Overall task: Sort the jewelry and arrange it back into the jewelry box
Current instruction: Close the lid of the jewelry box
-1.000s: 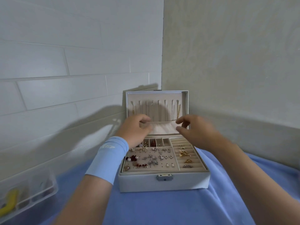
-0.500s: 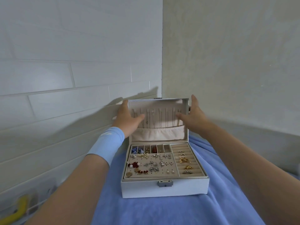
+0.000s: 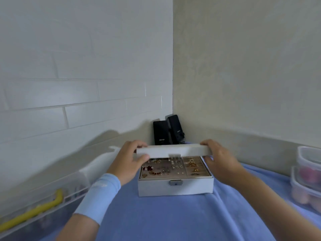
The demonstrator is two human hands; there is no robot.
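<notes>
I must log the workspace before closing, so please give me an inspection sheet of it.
Surface: blue cloth, wrinkled.
Job's things: box on the cloth, lid half shut; earrings and rings in its tray.
Clutter: clear bin at left with a yellow thing; stacked tubs at right; two speakers behind the box.
Grippers: left hand and right hand each grip one end of the lid.
Cables: nothing seen.
Surroundings: tiled wall at left, plain wall at right.

Matt white jewelry box [image 3: 175, 188], metal clasp [image 3: 175, 182], soft blue cloth [image 3: 165, 220], clear plastic tubs [image 3: 308, 164]
</notes>
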